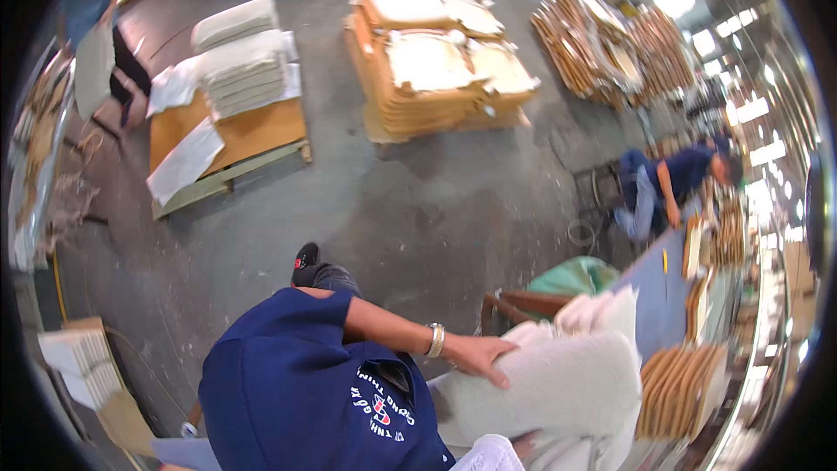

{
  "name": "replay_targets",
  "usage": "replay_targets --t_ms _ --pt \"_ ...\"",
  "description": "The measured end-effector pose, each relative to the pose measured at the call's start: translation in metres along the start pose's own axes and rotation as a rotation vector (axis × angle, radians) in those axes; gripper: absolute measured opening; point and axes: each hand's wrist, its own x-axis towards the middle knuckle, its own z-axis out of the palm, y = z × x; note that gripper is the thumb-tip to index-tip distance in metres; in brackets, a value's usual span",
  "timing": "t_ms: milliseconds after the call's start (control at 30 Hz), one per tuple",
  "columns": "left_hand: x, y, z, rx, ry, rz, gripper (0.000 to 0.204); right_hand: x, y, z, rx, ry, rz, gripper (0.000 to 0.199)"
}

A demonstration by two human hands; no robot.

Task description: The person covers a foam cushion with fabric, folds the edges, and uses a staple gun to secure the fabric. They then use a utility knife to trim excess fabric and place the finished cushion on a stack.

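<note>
Left hand: your left hand (478,356), a band at its wrist, lies on the pad's near-left upper edge, thumb on the face and fingers toward the far border; you cannot tell how firmly they curl around it.
Right hand: only a patch of skin, apparently your right hand (526,446), shows at the pad's lower border, beside white lacy cloth (490,455); its opening and hold cannot be told.
Pale pad: the pale pad (558,379) lies at lower right, in front of your body, extending rightward from your left hand.
Long axis: it runs across the view, rising slightly to the right; your left hand meets the upper side toward the left end, while the right appears nearer the lower side.
Pads behind: further pale pads (602,310) stand just beyond its upper right border.
Green bundle: a sack-like green bundle (575,274) sits beyond these; its contents are hidden.
Pallet: the pallet (196,201) at upper left bears a brown board, white sheets and a stack of grey-white pads (244,83).
Blue table: the blue table (654,301) at right carries curved wooden parts (695,305) along its far side.
</note>
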Motion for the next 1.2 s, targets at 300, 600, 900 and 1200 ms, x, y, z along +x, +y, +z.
replay_targets --t_ms 300,600,900,1200 --pt "-0.269 0.022 -0.227 -0.355 0.795 -0.125 0.074 -0.018 0.027 0.359 -0.838 -0.528 -0.578 0.075" --pt "-0.421 0.020 -0.275 -0.949 1.151 0.270 0.065 -0.047 0.018 0.584 -1.049 -1.160 -0.687 0.069" --pt "-0.497 0.073 -0.429 -0.745 2.072 0.333 0.049 0.057 0.115 0.715 -0.486 -1.055 -0.068 0.022" --pt "-0.640 0.171 -0.614 -0.967 2.033 1.192 0.064 0.016 0.122 0.754 -0.843 -1.159 -0.042 0.031"
